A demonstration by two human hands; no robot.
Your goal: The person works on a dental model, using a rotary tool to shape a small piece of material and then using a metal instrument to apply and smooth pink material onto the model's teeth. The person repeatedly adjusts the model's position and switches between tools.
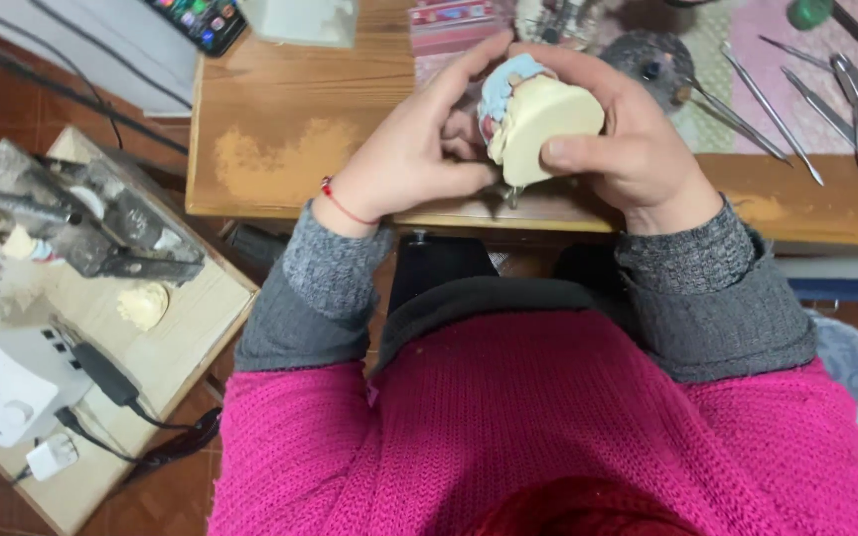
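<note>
Both hands hold one object over the near edge of a wooden workbench (280, 149). It is a cream plaster dental cast (548, 124) with a pale blue and pink part (501, 91) on its left side. My right hand (628, 129) wraps the cast from the right, thumb pressed across its front. My left hand (419, 139) grips it from the left, fingers curled over the top and the blue part. A thin metal piece (508, 196) sticks out below the cast. A red thread circles my left wrist.
Several metal dental hand tools (796, 89) lie on a pink cloth at the bench's back right. A phone (201, 20) lies back left. On a low stand at left sit a metal machine (91, 218), a plaster lump (143, 303) and a white power strip (2, 382).
</note>
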